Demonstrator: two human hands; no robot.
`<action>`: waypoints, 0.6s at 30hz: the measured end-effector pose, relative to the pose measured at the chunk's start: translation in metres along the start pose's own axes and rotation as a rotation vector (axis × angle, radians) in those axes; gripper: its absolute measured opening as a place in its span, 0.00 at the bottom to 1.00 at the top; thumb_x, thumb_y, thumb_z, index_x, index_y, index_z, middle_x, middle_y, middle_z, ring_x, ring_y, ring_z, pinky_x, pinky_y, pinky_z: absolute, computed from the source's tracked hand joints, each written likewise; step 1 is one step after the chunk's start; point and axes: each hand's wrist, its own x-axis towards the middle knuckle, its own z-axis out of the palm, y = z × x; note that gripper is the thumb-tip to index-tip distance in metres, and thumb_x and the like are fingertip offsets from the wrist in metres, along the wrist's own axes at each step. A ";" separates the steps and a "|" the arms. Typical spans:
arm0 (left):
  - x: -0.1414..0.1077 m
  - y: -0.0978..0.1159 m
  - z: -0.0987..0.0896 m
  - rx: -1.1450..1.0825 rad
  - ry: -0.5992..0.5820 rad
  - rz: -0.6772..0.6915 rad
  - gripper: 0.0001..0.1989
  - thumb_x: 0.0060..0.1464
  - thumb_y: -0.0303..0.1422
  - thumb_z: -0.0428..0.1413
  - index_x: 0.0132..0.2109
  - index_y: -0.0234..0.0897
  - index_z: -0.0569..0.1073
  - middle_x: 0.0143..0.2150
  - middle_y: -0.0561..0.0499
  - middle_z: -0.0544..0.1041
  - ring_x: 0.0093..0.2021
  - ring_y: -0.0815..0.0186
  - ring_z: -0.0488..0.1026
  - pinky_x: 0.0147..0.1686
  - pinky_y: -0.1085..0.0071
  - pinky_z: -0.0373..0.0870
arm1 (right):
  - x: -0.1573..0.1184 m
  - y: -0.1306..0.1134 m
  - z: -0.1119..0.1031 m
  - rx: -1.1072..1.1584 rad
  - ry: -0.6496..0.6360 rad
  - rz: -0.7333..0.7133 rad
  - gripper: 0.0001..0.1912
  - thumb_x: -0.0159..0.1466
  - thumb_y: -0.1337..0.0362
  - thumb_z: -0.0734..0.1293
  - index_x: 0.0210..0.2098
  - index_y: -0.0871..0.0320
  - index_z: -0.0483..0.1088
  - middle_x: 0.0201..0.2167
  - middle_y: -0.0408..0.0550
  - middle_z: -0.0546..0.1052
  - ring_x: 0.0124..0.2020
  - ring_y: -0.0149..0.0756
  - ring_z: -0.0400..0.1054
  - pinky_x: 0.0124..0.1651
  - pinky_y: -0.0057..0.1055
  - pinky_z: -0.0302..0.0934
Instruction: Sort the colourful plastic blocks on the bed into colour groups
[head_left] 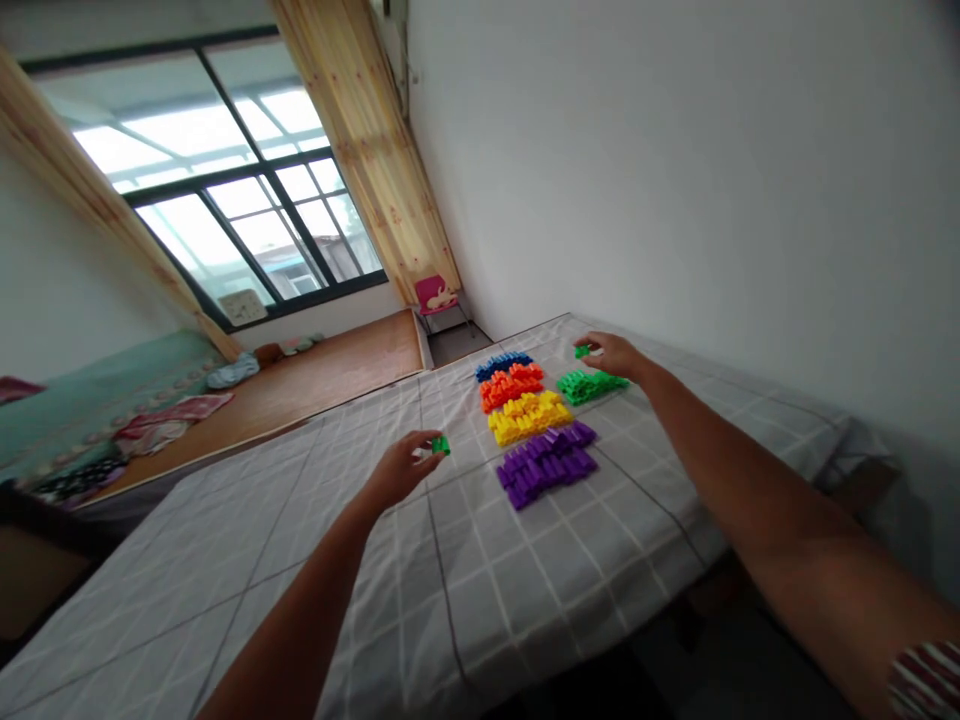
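Observation:
My left hand (401,468) is raised over the cloth left of the coloured rows, its thumb and fingers pinching a small green plastic block (441,445). At the far right, my right hand (609,356) pinches another small green block (581,352), just above a pile of green blocks (589,386). Between the hands, piles of similar small pieces are lined up by colour: blue (504,364), orange (511,386), yellow (529,416) and purple (547,463), the purple one closest to me. The exact shape of the pieces is too small to make out.
A grey checked cloth (360,590) covers the table, which runs along a white wall (675,180) on the right. Beyond stand a pink chair (435,295) and a wooden platform (337,370) with cloths on it, below a window (247,190) with yellow curtains (367,140).

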 end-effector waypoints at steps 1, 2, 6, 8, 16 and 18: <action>0.012 0.012 0.005 -0.010 -0.001 0.024 0.22 0.54 0.44 0.54 0.52 0.38 0.73 0.48 0.45 0.76 0.46 0.60 0.74 0.42 0.63 0.75 | -0.003 0.013 -0.007 -0.003 0.005 0.009 0.17 0.67 0.58 0.63 0.53 0.58 0.67 0.52 0.52 0.70 0.48 0.40 0.68 0.48 0.43 0.67; 0.023 0.025 0.011 -0.015 -0.006 0.051 0.21 0.54 0.43 0.54 0.52 0.39 0.73 0.49 0.45 0.76 0.46 0.60 0.74 0.42 0.63 0.75 | -0.007 0.025 -0.011 -0.004 0.008 0.016 0.16 0.66 0.59 0.64 0.51 0.58 0.69 0.51 0.51 0.71 0.47 0.40 0.68 0.49 0.41 0.66; 0.066 0.064 0.036 -0.013 -0.031 0.159 0.18 0.53 0.38 0.55 0.51 0.39 0.73 0.49 0.45 0.75 0.46 0.61 0.74 0.42 0.64 0.75 | -0.012 0.063 -0.006 -0.001 -0.013 0.016 0.14 0.57 0.68 0.67 0.43 0.57 0.75 0.45 0.47 0.78 0.47 0.39 0.70 0.53 0.35 0.62; 0.088 0.075 0.050 -0.010 -0.037 0.213 0.18 0.53 0.37 0.55 0.51 0.39 0.73 0.50 0.45 0.75 0.46 0.62 0.74 0.43 0.64 0.74 | -0.009 0.077 0.002 -0.017 -0.051 -0.020 0.18 0.53 0.70 0.67 0.44 0.58 0.75 0.45 0.48 0.78 0.49 0.41 0.69 0.55 0.36 0.61; 0.175 0.099 0.108 0.010 0.006 0.266 0.19 0.51 0.32 0.58 0.52 0.36 0.74 0.49 0.45 0.76 0.49 0.60 0.74 0.54 0.61 0.69 | 0.003 0.096 0.023 -0.070 -0.174 -0.100 0.31 0.50 0.71 0.65 0.54 0.58 0.69 0.50 0.50 0.76 0.51 0.43 0.67 0.56 0.39 0.60; 0.196 0.106 0.119 0.026 0.008 0.256 0.20 0.51 0.32 0.58 0.52 0.35 0.74 0.50 0.44 0.77 0.50 0.59 0.73 0.54 0.61 0.68 | 0.003 0.097 0.025 -0.076 -0.182 -0.090 0.30 0.50 0.70 0.65 0.54 0.57 0.69 0.50 0.50 0.76 0.51 0.44 0.66 0.55 0.39 0.61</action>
